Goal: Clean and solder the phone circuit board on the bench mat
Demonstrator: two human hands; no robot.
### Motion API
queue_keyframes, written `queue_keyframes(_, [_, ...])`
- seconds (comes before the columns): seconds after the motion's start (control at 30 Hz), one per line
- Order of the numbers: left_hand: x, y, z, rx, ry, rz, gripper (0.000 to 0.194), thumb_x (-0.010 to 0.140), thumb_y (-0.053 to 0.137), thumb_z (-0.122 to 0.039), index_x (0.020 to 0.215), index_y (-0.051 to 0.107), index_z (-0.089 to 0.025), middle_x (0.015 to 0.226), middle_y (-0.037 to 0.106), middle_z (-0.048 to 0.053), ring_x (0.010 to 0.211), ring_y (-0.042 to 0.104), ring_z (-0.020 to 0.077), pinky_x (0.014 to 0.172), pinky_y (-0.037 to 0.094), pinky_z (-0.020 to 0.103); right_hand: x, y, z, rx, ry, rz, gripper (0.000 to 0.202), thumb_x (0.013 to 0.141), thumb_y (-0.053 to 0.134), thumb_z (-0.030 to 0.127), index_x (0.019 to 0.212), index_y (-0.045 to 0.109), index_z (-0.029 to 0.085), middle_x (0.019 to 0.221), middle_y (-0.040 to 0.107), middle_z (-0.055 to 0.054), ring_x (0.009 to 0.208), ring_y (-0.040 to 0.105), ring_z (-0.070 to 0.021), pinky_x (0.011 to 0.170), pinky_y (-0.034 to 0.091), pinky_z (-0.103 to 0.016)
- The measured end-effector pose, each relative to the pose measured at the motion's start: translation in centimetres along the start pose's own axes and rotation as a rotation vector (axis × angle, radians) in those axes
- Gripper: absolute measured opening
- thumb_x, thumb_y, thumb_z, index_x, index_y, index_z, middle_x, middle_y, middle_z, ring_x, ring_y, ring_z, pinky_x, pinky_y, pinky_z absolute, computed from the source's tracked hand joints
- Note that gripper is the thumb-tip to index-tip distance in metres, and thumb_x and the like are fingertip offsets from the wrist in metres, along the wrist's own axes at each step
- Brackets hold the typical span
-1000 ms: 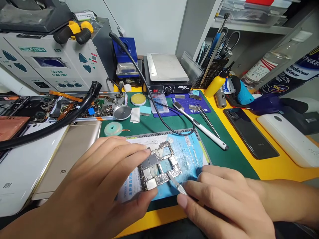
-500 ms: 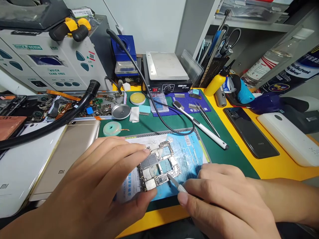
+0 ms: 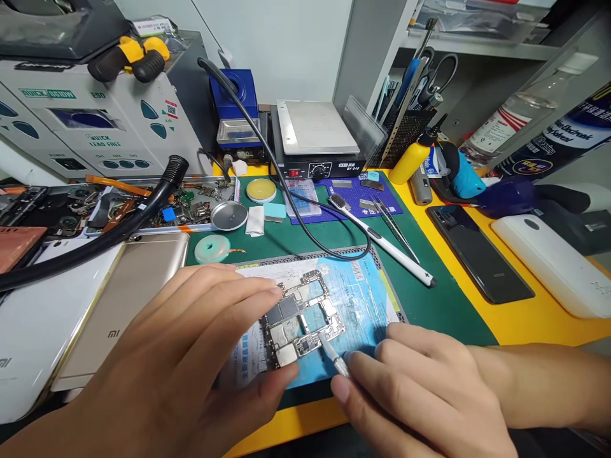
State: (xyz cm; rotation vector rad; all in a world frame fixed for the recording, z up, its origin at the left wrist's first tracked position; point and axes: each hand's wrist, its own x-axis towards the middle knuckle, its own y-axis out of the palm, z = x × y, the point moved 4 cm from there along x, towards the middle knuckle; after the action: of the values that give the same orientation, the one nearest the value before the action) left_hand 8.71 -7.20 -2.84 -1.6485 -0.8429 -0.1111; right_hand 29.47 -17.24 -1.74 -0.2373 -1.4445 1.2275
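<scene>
My left hand (image 3: 200, 343) grips a phone circuit board (image 3: 289, 310) by its left side, fingers at the far edge and thumb at the near edge. The board is tilted, with silver shields, dark chips and two cut-out windows. In my right hand (image 3: 420, 388) is a craft knife (image 3: 340, 366) with a knurled metal grip. Its blade points up and left, the tip at the board's near right edge. Beneath the board lies a blue and white printed sheet (image 3: 356, 299). My fingers hide the board's left edge and most of the knife's handle.
A black hose (image 3: 157, 203) and a looping cable (image 3: 305, 229) cross the bench. A white pen-like iron (image 3: 401, 257) and tweezers (image 3: 396, 229) lie beyond the sheet. Phones (image 3: 480, 254) flank both sides. A hot plate (image 3: 317, 133) and a rework station (image 3: 105, 127) stand at the back.
My right hand has shifted slightly left and down, and the knife's blade has turned more steeply at the board's edge. The left hand still grips the board. The whole view has drifted slightly.
</scene>
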Motion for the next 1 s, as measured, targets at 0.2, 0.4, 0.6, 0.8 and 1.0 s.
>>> queue_keyframes(0.2, [-0.2, 0.1, 0.1, -0.021, -0.029, 0.005, 0.045, 0.102, 0.074, -0.028, 0.144, 0.060, -0.020, 0.135, 0.076, 0.010, 0.131, 0.066, 0.0307, 0.123, 0.047, 0.050, 2.2, 0.7, -1.2, -0.028, -0.092, 0.061, 0.035, 0.105, 0.076, 0.060, 0.098, 0.083, 0.026, 0.081, 0.076, -0.008, 0.067, 0.071, -0.0215, 0.056, 0.065, -0.033])
queue_keyframes(0.4, [-0.2, 0.1, 0.1, -0.026, -0.015, 0.009, 0.046, 0.103, 0.074, -0.028, 0.146, 0.060, -0.019, 0.137, 0.074, 0.010, 0.132, 0.064, 0.0288, 0.122, 0.047, 0.050, 0.8, 1.4, -1.6, -0.051, -0.103, -0.038, 0.030, 0.104, 0.079, 0.052, 0.090, 0.082, 0.026, 0.076, 0.072, -0.006, 0.062, 0.068, -0.0200, 0.056, 0.064, -0.032])
queue_keyframes(0.6, [-0.3, 0.2, 0.3, -0.033, -0.098, -0.015, 0.041, 0.103, 0.071, -0.035, 0.143, 0.062, -0.027, 0.136, 0.076, 0.002, 0.128, 0.069, 0.0280, 0.120, 0.052, 0.049, -0.4, 0.4, -0.6, -0.043, -0.098, -0.167, 0.020, 0.101, 0.077, 0.011, 0.086, 0.080, 0.023, 0.065, 0.069, 0.002, 0.049, 0.059, -0.0139, 0.057, 0.064, -0.029])
queue_keyframes(0.8, [-0.2, 0.1, 0.2, -0.025, -0.054, 0.018, 0.045, 0.103, 0.074, -0.033, 0.145, 0.060, -0.022, 0.137, 0.075, 0.008, 0.130, 0.065, 0.0254, 0.120, 0.048, 0.042, 0.9, -0.9, 0.3, -0.014, -0.088, 0.060, 0.029, 0.107, 0.077, 0.051, 0.100, 0.083, 0.024, 0.084, 0.077, -0.009, 0.071, 0.075, -0.0216, 0.064, 0.068, -0.034])
queue_keyframes(1.0, [-0.1, 0.1, 0.2, -0.049, -0.065, -0.006, 0.045, 0.103, 0.074, -0.031, 0.144, 0.061, -0.020, 0.136, 0.075, 0.007, 0.128, 0.067, 0.0250, 0.118, 0.050, 0.041, 2.6, -0.5, -0.9, 0.017, -0.119, 0.066, 0.041, 0.107, 0.071, 0.062, 0.104, 0.083, 0.023, 0.087, 0.076, -0.011, 0.073, 0.075, -0.0224, 0.063, 0.068, -0.034])
